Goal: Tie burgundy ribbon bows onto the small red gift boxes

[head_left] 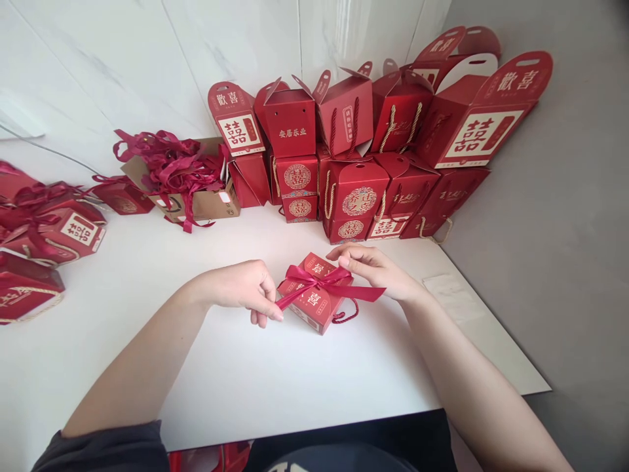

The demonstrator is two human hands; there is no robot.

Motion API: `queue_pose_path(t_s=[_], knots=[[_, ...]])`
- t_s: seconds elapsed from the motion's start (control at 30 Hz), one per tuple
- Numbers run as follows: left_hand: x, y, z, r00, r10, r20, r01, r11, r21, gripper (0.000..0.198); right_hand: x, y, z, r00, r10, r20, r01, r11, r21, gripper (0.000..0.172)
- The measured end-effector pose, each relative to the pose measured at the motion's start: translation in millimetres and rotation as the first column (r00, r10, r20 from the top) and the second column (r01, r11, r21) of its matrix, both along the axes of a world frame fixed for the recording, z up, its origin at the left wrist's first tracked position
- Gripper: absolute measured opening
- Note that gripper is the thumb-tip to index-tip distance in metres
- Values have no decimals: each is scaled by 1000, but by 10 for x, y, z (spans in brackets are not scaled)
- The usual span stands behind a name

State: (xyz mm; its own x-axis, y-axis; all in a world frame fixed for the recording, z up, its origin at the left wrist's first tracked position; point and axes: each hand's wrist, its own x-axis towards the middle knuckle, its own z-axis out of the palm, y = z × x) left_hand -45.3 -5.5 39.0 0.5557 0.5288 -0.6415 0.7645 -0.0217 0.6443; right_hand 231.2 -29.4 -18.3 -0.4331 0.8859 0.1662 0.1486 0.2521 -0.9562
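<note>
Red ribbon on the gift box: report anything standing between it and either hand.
Nothing visible does: the left hand and right hand both reach the red ribbon on the gift box directly.

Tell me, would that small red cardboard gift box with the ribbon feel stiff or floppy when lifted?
The small red cardboard gift box is probably light yet fairly stiff, judging by its crisp folded corners. Its flat shape suggests it would slide rather than roll. The dark red ribbon looks soft and would likely droop.
</note>
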Motion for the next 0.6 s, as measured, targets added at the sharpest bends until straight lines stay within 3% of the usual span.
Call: queue_pose_path(t_s=[0.1, 0.17, 0.27, 0.37, 0.4, 0.47, 0.53, 0.6], knots=[[-91, 53, 16, 995, -78, -54, 81, 995, 57, 15, 55, 35, -45, 991, -121, -62, 117, 991, -69, 32], [-164, 77, 38, 990, -103, -97, 117, 981, 156, 11, 114, 60, -70, 980, -197, -15, 194, 975, -112, 39], [-275, 93, 78, 986, -32, -166, 92, 927, 363, 28, 189, 63, -72, 970, -201, 133, 221, 962, -161, 52], [-357, 95, 119, 964, 140, -227, 7, 838, 546, 34, 192, 9, -26, 985, 31, 170, 6, 977, -213, 58], [-372, 93, 136, 955, 187, -232, -14, 805, 594, 36, 179, -14, -7, 975, 167, 145, -125, 958, -258, 58], [-380, 79, 178, 952, 229, -203, -39, 748, 662, 38, 144, -53, 26, 912, 405, 70, -357, 865, -352, 58], [-351, 44, 230, 968, 212, -137, -60, 721, 690, 38, 114, -68, 38, 879, 475, 50, -424, 824, -377, 55], [-284, -13, 281, 986, 155, -57, -73, 717, 694, 34, 99, -58, 28, 908, 409, 93, -357, 871, -338, 51]])
